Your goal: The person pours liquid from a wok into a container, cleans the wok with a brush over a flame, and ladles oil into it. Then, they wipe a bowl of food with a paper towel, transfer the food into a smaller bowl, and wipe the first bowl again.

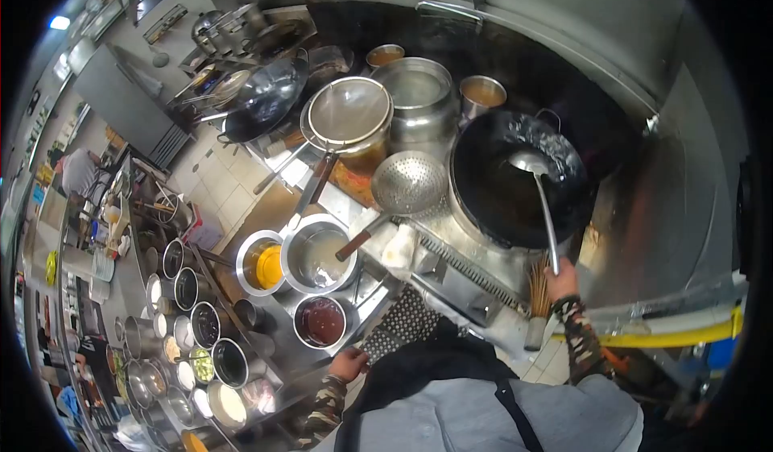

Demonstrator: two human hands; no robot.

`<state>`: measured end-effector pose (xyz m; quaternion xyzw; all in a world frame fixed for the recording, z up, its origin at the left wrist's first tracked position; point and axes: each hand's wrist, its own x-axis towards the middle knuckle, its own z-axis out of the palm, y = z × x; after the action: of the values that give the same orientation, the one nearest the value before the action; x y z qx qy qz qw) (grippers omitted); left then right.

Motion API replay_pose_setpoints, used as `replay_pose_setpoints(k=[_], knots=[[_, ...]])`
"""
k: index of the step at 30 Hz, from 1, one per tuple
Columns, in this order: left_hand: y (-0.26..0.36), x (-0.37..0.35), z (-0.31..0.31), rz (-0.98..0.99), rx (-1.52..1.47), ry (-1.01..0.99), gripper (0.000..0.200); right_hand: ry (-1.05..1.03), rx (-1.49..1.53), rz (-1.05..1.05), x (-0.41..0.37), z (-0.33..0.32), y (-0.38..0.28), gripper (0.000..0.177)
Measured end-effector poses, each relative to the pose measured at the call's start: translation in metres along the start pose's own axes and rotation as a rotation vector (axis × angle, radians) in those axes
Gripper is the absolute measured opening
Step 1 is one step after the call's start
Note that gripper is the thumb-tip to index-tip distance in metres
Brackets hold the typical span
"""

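My right hand (562,279) is wrapped round the long handle of a steel ladle (547,210). The ladle's bowl rests inside a large black wok (503,186), toward its far right side, where the metal looks wet and shiny. My left hand (349,365) hangs low with its fingers curled, and no object shows in it. Closest to it is a metal pot of dark red sauce (322,323). Left of the wok, a perforated strainer (409,183) with a wooden handle lies over the counter. Below my right hand stands a bamboo brush (539,295).
A fine-mesh sieve (349,110) sits on a pot beside a large steel pot (413,89). Bowls of yellow liquid (268,267) and cloudy liquid (318,255) stand left. Several ingredient containers (205,323) fill the left counter. A yellow pipe (660,338) runs at right.
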<state>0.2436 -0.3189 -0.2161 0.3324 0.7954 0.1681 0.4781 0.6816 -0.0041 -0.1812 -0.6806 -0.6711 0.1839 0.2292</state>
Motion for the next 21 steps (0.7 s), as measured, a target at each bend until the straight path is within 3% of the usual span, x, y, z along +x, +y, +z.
replay_pose_setpoints(k=[2,3,5,6,8,9,11,12,13,14,15,16,17,18,19,21], knots=[[0.029,0.01,0.002,0.114,-0.165,0.101,0.033,-0.006,0.224,-0.071,0.004,0.001,-0.043,0.029],[0.033,0.026,0.006,0.11,-0.272,0.105,0.034,-0.08,0.377,0.062,0.002,-0.008,-0.081,0.03],[0.068,0.046,0.008,0.336,-0.153,0.369,0.039,-0.102,0.748,-0.019,0.014,0.032,-0.093,0.03],[0.08,0.068,0.005,0.469,0.024,0.49,0.044,-0.337,0.943,0.183,0.006,0.008,-0.149,0.026],[0.141,0.092,-0.007,0.456,-0.2,0.453,0.052,-0.51,1.113,0.279,0.014,0.038,-0.18,0.014],[0.156,0.119,-0.007,0.539,-0.079,0.518,0.052,-0.514,1.089,0.197,0.014,0.053,-0.195,0.013],[0.182,0.161,0.001,0.499,0.193,0.556,0.06,-0.502,0.956,0.161,0.005,0.091,-0.216,0.018],[0.192,0.173,0.001,0.452,0.285,0.509,0.062,-0.512,0.957,0.142,0.002,0.114,-0.215,0.018],[0.199,0.182,-0.002,0.377,0.317,0.39,0.062,-0.405,0.825,0.044,0.0,0.142,-0.207,0.017],[0.194,0.191,0.0,0.429,0.376,0.422,0.059,-0.308,0.698,-0.065,0.003,0.172,-0.199,0.017],[0.2,0.195,-0.004,0.327,0.445,0.325,0.055,-0.283,0.638,-0.15,0.013,0.199,-0.185,0.017],[0.197,0.196,-0.004,0.357,0.342,0.381,0.035,-0.373,0.703,0.04,0.011,0.181,-0.218,0.016],[0.195,0.199,-0.01,0.337,0.36,0.306,0.035,-0.443,0.759,0.239,0.006,0.158,-0.256,0.016],[0.195,0.195,-0.025,0.278,0.312,0.112,0.037,-0.443,0.766,0.225,0.023,0.178,-0.248,0.017],[0.18,0.2,-0.023,0.329,0.269,0.117,0.04,-0.47,0.787,0.276,0.039,0.193,-0.247,0.017],[0.145,0.192,-0.042,0.497,0.044,0.015,0.05,-0.834,0.948,0.506,0.085,0.228,-0.225,0.048]])
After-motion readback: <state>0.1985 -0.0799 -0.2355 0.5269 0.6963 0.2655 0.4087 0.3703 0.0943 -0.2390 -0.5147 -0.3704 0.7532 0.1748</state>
